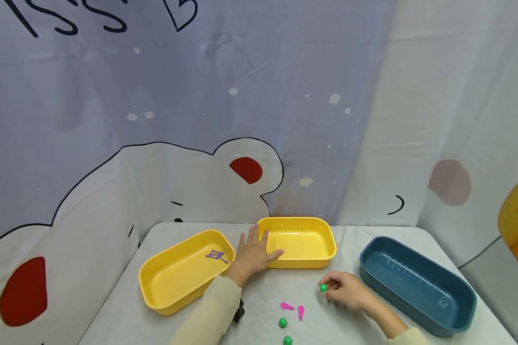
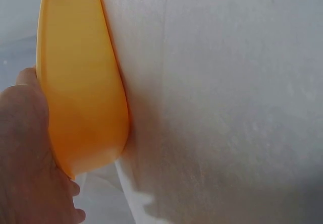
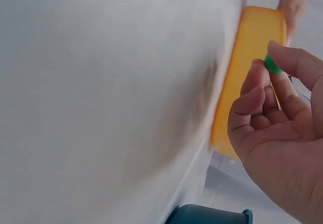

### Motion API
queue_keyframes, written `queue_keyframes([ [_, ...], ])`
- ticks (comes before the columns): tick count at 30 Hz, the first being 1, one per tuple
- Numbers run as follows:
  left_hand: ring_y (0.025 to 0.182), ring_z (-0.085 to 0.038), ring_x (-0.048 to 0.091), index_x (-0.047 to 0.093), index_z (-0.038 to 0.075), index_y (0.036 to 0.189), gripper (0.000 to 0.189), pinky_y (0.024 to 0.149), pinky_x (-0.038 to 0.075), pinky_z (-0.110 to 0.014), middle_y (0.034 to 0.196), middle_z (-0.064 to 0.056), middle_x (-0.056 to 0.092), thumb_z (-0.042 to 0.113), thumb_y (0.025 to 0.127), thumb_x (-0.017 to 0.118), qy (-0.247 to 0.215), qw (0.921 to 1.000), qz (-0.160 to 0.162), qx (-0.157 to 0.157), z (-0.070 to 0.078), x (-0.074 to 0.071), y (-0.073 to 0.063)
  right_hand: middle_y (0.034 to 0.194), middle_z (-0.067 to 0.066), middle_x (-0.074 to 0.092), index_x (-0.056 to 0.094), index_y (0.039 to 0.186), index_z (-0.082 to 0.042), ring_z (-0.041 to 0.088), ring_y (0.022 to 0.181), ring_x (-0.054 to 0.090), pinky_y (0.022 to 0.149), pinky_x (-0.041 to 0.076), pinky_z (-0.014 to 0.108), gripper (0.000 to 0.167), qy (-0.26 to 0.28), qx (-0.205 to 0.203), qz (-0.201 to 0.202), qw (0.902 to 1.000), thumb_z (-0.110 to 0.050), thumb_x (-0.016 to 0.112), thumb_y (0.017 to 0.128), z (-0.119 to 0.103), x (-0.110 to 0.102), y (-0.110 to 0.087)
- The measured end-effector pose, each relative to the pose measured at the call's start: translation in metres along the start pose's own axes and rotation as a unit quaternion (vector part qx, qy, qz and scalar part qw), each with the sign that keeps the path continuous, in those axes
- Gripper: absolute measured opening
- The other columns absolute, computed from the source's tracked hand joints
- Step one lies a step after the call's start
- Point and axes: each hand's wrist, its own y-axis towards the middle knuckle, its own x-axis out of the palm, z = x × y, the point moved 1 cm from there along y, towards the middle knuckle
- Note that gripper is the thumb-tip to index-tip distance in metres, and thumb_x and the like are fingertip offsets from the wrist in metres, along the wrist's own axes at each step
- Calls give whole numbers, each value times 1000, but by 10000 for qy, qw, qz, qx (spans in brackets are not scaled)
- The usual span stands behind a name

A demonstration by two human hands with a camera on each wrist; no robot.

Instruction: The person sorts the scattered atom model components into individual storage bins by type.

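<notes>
My right hand pinches a small green bead between thumb and fingers, above the table in front of the middle yellow tray. The bead also shows in the right wrist view. With fingers spread, my left hand rests on the left end of the middle yellow tray. In the left wrist view that hand lies along the rim of the tray. Two more green beads and two pink drop-shaped pieces lie on the table between my arms.
To the left a second yellow tray holds several small purple pieces. A dark blue tray stands at the right, close to my right forearm. Behind the white-covered table hangs a printed cloth.
</notes>
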Motion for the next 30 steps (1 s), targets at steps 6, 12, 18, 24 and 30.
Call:
queue_keyframes([
  [6, 158, -31, 2, 20, 15, 163, 95, 125, -1, -54, 170, -16, 1, 78, 94, 35, -68, 10000, -46, -6, 0, -1, -1, 88, 3, 65, 69, 110, 1, 18, 81, 57, 65, 49, 23, 25, 253, 152, 228, 9993, -12, 76, 90, -11, -8, 1],
  [12, 158, -31, 0, 19, 16, 163, 95, 125, -2, -54, 170, -16, 1, 79, 94, 34, -100, 9999, -85, -11, 0, -1, -1, 90, 3, 64, 70, 111, -1, 18, 83, 55, 68, 48, 23, 26, 239, 246, 401, 9986, -13, 77, 89, -20, -10, 5],
  [18, 157, -33, 0, 20, 15, 163, 94, 125, -1, -55, 170, -18, 1, 78, 94, 35, -85, 9999, -63, 16, 0, -2, -1, 89, 4, 63, 70, 110, -1, 20, 84, 55, 70, 48, 24, 26, 196, 265, 516, 9981, -13, 77, 88, -29, -11, 11],
  [24, 157, -35, 3, 22, 13, 162, 91, 125, 2, -56, 169, -20, 5, 74, 96, 38, -124, 9999, -11, 96, 1, -4, -4, 90, 3, 63, 71, 110, -4, 19, 85, 56, 74, 50, 27, 25, 114, 520, 669, 9963, -14, 78, 88, -34, -12, 21],
  [30, 157, -35, 3, 23, 13, 162, 90, 125, 3, -57, 169, -20, 5, 74, 97, 37, -57, 9999, 2, 106, 1, -5, -5, 92, 4, 65, 71, 110, -2, 19, 85, 57, 75, 51, 27, 26, 162, 331, 731, 9966, -15, 78, 88, -39, -15, 28],
])
